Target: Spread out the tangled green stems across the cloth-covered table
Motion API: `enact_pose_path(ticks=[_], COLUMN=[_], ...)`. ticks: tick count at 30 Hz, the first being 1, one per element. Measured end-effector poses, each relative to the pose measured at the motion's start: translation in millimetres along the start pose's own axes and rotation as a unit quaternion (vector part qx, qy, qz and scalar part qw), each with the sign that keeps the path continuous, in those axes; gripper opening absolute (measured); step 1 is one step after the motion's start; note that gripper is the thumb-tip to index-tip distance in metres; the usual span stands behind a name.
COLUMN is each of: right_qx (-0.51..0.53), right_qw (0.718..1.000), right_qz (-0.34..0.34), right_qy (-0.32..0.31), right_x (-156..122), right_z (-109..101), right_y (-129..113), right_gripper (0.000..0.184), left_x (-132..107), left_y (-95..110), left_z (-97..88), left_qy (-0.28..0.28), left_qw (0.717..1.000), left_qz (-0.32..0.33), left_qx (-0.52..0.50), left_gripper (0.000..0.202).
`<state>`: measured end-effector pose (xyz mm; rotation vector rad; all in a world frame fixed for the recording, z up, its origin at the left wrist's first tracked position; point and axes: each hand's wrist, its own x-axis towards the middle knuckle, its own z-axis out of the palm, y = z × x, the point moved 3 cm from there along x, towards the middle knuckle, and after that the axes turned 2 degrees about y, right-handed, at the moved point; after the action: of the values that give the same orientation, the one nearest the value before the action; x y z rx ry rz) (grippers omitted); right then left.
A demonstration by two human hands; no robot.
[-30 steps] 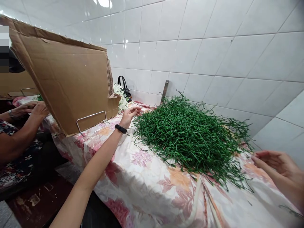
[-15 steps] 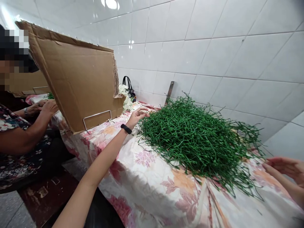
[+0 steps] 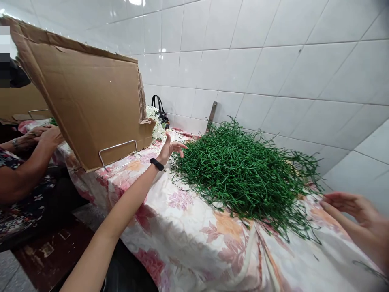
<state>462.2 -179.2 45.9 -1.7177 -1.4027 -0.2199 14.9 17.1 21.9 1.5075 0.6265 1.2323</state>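
A large heap of thin green plastic stems (image 3: 243, 174) lies on a table covered by a floral cloth (image 3: 188, 239). My left hand (image 3: 170, 150), with a black band at the wrist, is stretched out with fingers spread at the heap's left edge, holding nothing. At the heap's right end my right hand (image 3: 354, 209) hovers with fingers apart, just off the outermost stems, also holding nothing.
A torn cardboard sheet (image 3: 88, 101) leans on a wire stand (image 3: 117, 148) at the left. White artificial flowers (image 3: 154, 121) and a black bag (image 3: 159, 109) sit behind it by the tiled wall. Another person's hands (image 3: 42, 134) work at the far left.
My left hand has lifted slightly and spread its fingers at the heap's left edge. My right hand stays hovering at the right end. The view has swung a little.
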Motion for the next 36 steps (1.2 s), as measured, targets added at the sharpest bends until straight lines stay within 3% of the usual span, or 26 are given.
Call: enact_pose_path(ticks=[2, 7, 10, 12, 16, 22, 26, 31, 36], right_qx=[0.007, 0.021, 0.020, 0.023, 0.027, 0.020, 0.013, 0.020, 0.017], right_qw=[0.999, 0.995, 0.994, 0.995, 0.996, 0.998, 0.999, 0.999, 0.999], right_qz=[0.033, 0.088, 0.091, 0.086, 0.078, 0.047, 0.028, 0.015, -0.005], right_qy=[-0.036, -0.053, -0.053, -0.051, -0.045, -0.040, -0.043, -0.043, -0.044], right_x=[0.6, 1.2, 0.9, 0.5, -0.4, -2.3, -3.0, -1.9, -2.3], right_z=[-1.1, -4.7, -5.4, -5.0, -4.0, -4.9, -5.1, -4.1, -3.0], right_y=[-7.8, -22.9, -23.3, -21.2, -18.7, -21.0, -21.3, -17.3, -17.4], right_gripper=[0.051, 0.058, 0.057, 0.056, 0.055, 0.051, 0.050, 0.049, 0.047], left_x=[-0.1, -0.5, -0.6, -1.0, -2.1, -2.6, -2.3, -0.9, -2.6], left_y=[-0.6, -0.5, 1.4, 4.5, 11.6, 10.9, 5.3, 2.8, 9.2], left_z=[0.3, -4.2, -5.5, -7.7, -10.7, -8.2, -5.7, -8.8, -13.8], left_qy=[-0.006, 0.098, 0.113, 0.125, 0.116, 0.089, 0.082, 0.111, 0.122], left_qw=[1.000, 0.993, 0.990, 0.988, 0.987, 0.992, 0.993, 0.988, 0.985], left_qz=[0.004, 0.070, 0.080, 0.088, 0.104, 0.087, 0.084, 0.104, 0.115], left_qx=[-0.010, 0.002, -0.011, -0.023, -0.045, -0.033, -0.001, -0.014, -0.034], left_gripper=[0.100, 0.033, 0.015, 0.017, 0.044, 0.030, 0.032, 0.005, 0.032])
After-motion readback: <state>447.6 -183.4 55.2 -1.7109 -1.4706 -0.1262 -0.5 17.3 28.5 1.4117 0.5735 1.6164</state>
